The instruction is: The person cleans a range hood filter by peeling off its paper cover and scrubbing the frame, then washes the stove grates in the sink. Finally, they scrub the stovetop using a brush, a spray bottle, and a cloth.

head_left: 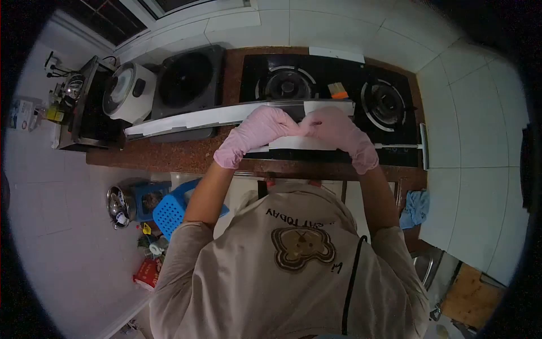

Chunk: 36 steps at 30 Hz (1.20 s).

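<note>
A shirt (299,282) foremost, the left hand (264,130) and right hand (336,131) meet at a long strip (192,120), fingers curled but hold unclear; level, even support should help

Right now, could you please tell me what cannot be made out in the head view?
All in the head view:
Fingertips: hidden by the curled gloved left hand and right hand, so any pinched item is unclear.
Long pale strip: partly covered by the gloves.
Steel bowl: contents too small and dim.
Dark object at right: cut off by the dark image border.
</note>
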Each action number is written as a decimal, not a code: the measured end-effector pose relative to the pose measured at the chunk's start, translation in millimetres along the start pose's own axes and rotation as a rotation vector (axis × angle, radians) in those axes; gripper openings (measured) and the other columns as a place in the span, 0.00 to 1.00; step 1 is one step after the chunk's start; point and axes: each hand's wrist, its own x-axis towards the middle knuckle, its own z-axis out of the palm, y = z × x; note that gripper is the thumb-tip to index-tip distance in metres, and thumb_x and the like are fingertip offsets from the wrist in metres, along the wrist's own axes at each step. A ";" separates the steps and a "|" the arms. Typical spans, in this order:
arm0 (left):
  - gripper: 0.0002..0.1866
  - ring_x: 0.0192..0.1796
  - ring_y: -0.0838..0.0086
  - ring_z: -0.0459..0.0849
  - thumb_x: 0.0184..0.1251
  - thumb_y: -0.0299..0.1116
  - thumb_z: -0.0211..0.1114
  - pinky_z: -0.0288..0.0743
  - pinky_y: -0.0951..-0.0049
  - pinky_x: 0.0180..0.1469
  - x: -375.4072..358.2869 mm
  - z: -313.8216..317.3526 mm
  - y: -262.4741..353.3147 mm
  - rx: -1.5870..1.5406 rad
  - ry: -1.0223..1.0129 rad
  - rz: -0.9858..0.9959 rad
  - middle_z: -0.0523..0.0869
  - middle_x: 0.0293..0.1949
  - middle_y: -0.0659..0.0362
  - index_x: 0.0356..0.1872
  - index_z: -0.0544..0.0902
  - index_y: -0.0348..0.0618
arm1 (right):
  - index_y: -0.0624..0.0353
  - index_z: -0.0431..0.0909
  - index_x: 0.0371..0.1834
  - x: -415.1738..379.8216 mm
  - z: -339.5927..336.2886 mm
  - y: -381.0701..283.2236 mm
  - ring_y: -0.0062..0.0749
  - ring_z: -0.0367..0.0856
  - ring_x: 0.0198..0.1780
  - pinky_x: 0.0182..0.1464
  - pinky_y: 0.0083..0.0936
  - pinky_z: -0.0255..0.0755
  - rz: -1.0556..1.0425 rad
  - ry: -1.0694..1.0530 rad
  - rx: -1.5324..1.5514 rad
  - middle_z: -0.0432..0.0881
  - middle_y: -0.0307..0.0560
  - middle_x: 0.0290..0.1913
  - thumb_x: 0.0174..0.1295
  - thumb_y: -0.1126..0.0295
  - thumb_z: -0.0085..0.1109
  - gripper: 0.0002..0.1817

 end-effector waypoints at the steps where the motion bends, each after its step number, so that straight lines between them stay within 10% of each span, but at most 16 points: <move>1: 0.06 0.37 0.78 0.86 0.62 0.31 0.74 0.81 0.74 0.45 -2.5 -2.3 -0.4 -0.053 0.014 -0.076 0.91 0.33 0.58 0.36 0.91 0.41 | 0.58 0.87 0.43 -5.7 -3.7 2.3 0.32 0.87 0.42 0.47 0.32 0.78 0.045 0.015 0.074 0.89 0.44 0.39 0.63 0.61 0.67 0.12; 7: 0.05 0.38 0.78 0.86 0.62 0.30 0.73 0.81 0.75 0.44 -10.2 -6.3 -19.2 -0.171 -0.001 -0.047 0.91 0.32 0.58 0.36 0.91 0.40 | 0.59 0.88 0.44 -44.6 -28.1 47.2 0.25 0.86 0.44 0.50 0.27 0.77 0.197 -0.003 0.489 0.89 0.42 0.38 0.65 0.66 0.64 0.11; 12: 0.04 0.38 0.78 0.86 0.63 0.28 0.73 0.81 0.76 0.45 -8.7 -6.7 -32.8 -0.237 0.031 -0.047 0.91 0.33 0.59 0.36 0.91 0.40 | 0.58 0.88 0.49 -34.6 7.5 33.0 0.28 0.85 0.49 0.58 0.26 0.74 0.009 0.652 0.664 0.89 0.43 0.43 0.67 0.68 0.64 0.12; 16: 0.05 0.38 0.78 0.86 0.62 0.27 0.73 0.80 0.76 0.46 -5.7 -3.8 -42.1 -0.258 0.053 -0.008 0.90 0.33 0.59 0.37 0.91 0.38 | 0.58 0.88 0.50 -28.1 23.3 40.3 0.26 0.83 0.43 0.52 0.25 0.75 0.236 0.282 0.533 0.88 0.42 0.41 0.68 0.68 0.61 0.12; 23: 0.05 0.39 0.79 0.85 0.61 0.26 0.74 0.79 0.76 0.49 -13.0 -3.0 -65.8 -0.306 0.102 -0.113 0.90 0.34 0.59 0.36 0.90 0.38 | 0.58 0.88 0.49 -29.4 35.6 72.3 0.23 0.81 0.40 0.47 0.23 0.75 0.205 0.323 0.660 0.87 0.42 0.39 0.64 0.66 0.65 0.13; 29: 0.05 0.37 0.79 0.84 0.62 0.29 0.74 0.78 0.76 0.45 -3.5 -1.6 -79.0 -0.249 0.302 -0.189 0.89 0.32 0.61 0.36 0.89 0.39 | 0.58 0.88 0.43 -2.8 29.4 52.8 0.28 0.85 0.36 0.44 0.23 0.77 0.327 0.412 0.169 0.88 0.42 0.34 0.63 0.65 0.66 0.10; 36: 0.07 0.32 0.72 0.86 0.59 0.33 0.74 0.78 0.72 0.40 19.7 0.3 -94.7 -0.050 0.592 -0.297 0.89 0.30 0.58 0.35 0.89 0.41 | 0.54 0.89 0.35 49.1 50.7 95.6 0.33 0.85 0.30 0.40 0.32 0.78 0.001 0.681 -0.118 0.87 0.40 0.28 0.58 0.61 0.69 0.09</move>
